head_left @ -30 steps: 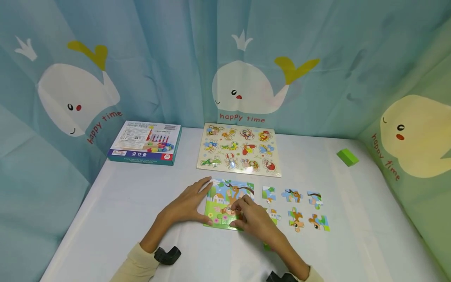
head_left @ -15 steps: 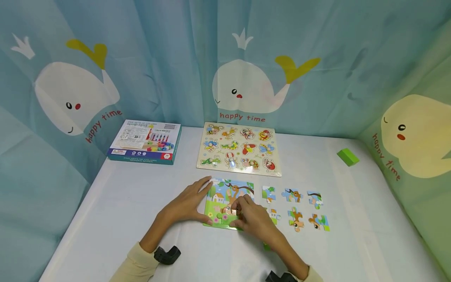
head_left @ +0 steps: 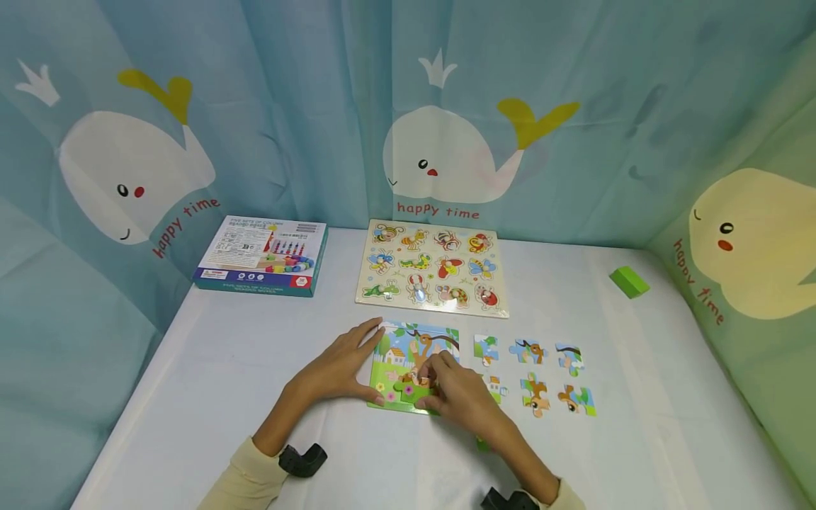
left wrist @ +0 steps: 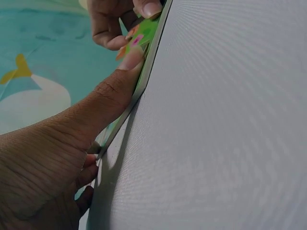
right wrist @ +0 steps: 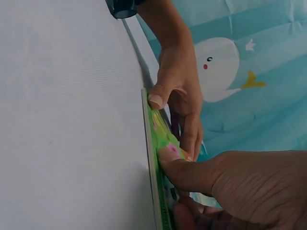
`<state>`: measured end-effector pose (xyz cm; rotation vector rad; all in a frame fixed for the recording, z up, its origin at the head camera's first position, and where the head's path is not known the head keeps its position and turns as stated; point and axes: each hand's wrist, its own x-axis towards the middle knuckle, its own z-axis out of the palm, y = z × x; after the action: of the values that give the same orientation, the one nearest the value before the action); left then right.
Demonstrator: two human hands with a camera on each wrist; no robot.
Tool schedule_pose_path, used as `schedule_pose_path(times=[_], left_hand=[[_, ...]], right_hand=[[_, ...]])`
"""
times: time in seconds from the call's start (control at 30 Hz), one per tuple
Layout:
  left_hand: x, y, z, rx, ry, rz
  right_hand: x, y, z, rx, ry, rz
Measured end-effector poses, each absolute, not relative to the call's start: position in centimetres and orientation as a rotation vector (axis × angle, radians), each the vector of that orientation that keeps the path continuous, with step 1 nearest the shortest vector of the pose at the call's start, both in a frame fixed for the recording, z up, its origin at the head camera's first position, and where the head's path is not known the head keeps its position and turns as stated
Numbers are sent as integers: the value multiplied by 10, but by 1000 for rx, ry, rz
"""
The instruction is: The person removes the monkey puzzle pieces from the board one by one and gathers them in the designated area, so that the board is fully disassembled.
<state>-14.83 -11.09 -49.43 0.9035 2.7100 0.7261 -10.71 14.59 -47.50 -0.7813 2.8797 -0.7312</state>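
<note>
On the white table lies a small jigsaw puzzle board (head_left: 390,379) with a house and an orange-brown animal on it. My left hand (head_left: 334,365) rests along its left edge, thumb on the near-left corner and fingers spread toward the far-left corner. Over the near part of the board, my right hand (head_left: 455,391) pinches a green jigsaw piece (head_left: 411,391) with a pink flower. In the right wrist view the thumb lies on this piece (right wrist: 170,147), tilted up from the board; the other fingertips are partly hidden.
Several loose jigsaw pieces (head_left: 535,397) lie in rows to the right; a green one (head_left: 482,444) shows beside the right wrist. Behind are an insect puzzle board (head_left: 430,308) and a boxed toy (head_left: 261,256). A green block (head_left: 630,282) lies far right, near the curtain (head_left: 306,106).
The green flower piece has tilted up and shifted slightly right in the right hand's pinch. The left hand has stayed at the board's edge.
</note>
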Motion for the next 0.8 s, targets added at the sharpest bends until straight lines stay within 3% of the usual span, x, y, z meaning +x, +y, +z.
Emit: schedule_pose_path(times=[0.37, 0.8], left_hand=[[-149, -111, -491, 911, 2697, 736], [-149, -111, -493, 888, 2684, 725]], right_hand=[[-115, 156, -471, -809, 2715, -1043], [-118, 158, -471, -685, 2684, -1088]])
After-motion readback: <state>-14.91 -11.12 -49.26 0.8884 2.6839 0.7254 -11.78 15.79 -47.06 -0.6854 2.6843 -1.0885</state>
